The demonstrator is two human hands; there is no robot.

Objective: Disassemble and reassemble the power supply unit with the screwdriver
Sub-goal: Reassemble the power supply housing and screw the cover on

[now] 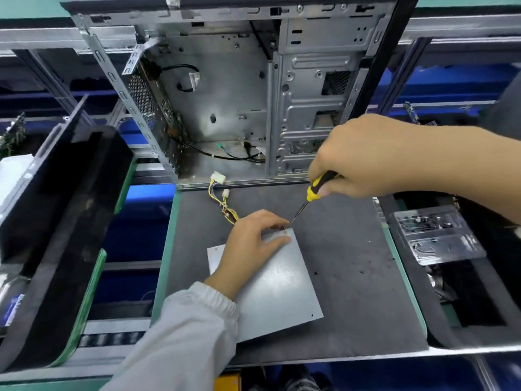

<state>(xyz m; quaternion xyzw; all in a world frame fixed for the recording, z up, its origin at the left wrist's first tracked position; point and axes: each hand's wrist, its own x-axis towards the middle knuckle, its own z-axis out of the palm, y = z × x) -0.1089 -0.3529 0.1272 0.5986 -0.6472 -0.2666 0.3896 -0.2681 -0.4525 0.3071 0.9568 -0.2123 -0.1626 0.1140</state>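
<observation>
Steadying the power supply unit point(277, 280) on the grey mat point(352, 249), left hand point(251, 241) lies flat-fingered near its far corner, so it cannot shift; right hand point(363, 156) grips the screwdriver point(313, 191), tip at that corner, likely on a screw

An open computer case point(225, 88) stands beyond the hands on the tabletop point(352, 277), a clear plastic tray point(439, 235) to their right.

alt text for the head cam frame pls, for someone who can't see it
A person's right hand holds a yellow-and-black screwdriver, tip at the far corner of a grey power supply unit that the left hand presses flat on a dark mat. An open computer case stands behind.
</observation>
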